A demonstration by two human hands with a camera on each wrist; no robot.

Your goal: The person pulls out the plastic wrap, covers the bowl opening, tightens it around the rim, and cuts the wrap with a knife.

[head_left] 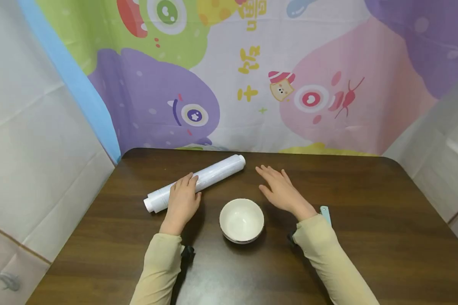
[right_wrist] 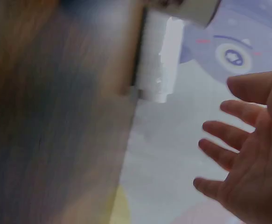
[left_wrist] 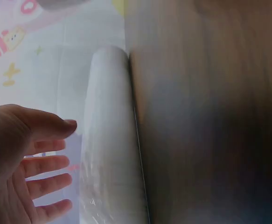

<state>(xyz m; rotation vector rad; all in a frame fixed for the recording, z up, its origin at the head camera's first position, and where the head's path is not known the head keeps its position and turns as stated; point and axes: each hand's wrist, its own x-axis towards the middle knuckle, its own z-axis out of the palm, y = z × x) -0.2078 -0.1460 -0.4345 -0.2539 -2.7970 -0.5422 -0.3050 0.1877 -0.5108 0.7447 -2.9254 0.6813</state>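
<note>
Two sleeved forearms [head_left: 158, 262] extend over the dark wood-grain bench [head_left: 229, 275] from its near side. One white bowl [head_left: 242, 220] stands upright on it, a little nearer than the hands and between them. A pale-blue item [head_left: 325, 214], mostly hidden by the right sleeve, lies right of the bowl; its type cannot be told.

The left hand [head_left: 182, 201] has its grip released, fingers extended, over the left part of the plastic-wrap roll [head_left: 215, 173]; contact cannot be confirmed. The right hand [head_left: 284, 192] also has a released grip, holds nothing, and is held apart from the roll, right of its far end.

The roll lies on the bench beyond the bowl, its long axis slanting from near left to far right. Judgement: any grasp turns on this slant; the left hand is nearer and would close across it, while the right would reach leftward to the far end. Behind hangs a cartoon-print cloth [head_left: 248, 127].
</note>
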